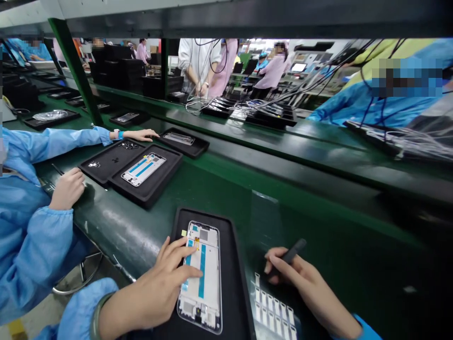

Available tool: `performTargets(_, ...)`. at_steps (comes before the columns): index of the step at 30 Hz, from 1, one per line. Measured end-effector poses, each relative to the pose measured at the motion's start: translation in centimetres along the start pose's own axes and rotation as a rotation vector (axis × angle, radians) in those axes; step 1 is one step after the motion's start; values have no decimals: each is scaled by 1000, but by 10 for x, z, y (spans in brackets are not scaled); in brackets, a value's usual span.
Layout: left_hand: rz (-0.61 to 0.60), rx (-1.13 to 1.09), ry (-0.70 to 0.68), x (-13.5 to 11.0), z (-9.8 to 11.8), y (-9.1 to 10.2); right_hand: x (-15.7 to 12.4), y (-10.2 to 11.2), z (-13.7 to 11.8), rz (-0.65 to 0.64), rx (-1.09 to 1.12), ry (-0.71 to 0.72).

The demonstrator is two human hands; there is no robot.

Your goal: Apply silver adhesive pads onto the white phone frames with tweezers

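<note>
Along the dark green assembly-line counter (pixel 123 222), a thin, fragile white-and-silver phone frame (pixel 208 302) lies in a black tray (pixel 198 215) beneath your open left fingers (pixel 177 255); hold its stiff edges. Your curled right fingers (pixel 279 262) grip a slim black stylus (pixel 295 250).

A phone frame (pixel 200 278) lies in the near tray (pixel 235 283), with a label sheet (pixel 274 307) just right of it on the worktop (pixel 329 264). Farther left — in front of a seated co-worker (pixel 31 226) — three more trays (pixel 152 191) sit close together.
</note>
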State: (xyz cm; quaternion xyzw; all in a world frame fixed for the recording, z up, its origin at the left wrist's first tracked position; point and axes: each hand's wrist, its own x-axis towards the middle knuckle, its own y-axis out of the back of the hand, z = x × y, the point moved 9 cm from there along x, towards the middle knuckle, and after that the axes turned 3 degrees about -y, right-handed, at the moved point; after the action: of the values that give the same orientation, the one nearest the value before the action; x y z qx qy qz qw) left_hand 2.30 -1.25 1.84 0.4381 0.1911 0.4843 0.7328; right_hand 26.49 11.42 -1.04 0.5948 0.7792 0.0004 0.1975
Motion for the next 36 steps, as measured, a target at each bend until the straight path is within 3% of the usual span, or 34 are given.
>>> performTargets(7,99,87,-114,11,18,11,-1,16,6,105,182,4)
performTargets(9,79,95,-161,18,27,13,-4,15,5,126,212,21)
performTargets(14,-44,132,-251,38,49,12,1,-6,3,38,166,29)
performTargets(17,-111,217,-343,52,62,0,2,-2,0,79,262,55)
performTargets(24,-120,265,-436,82,69,-35,-28,29,4,352,295,68)
performTargets(32,-228,240,-477,91,63,-52,-39,-4,24,259,207,-25)
performTargets(36,-235,228,-473,90,61,-55,-41,-9,25,281,154,-11)
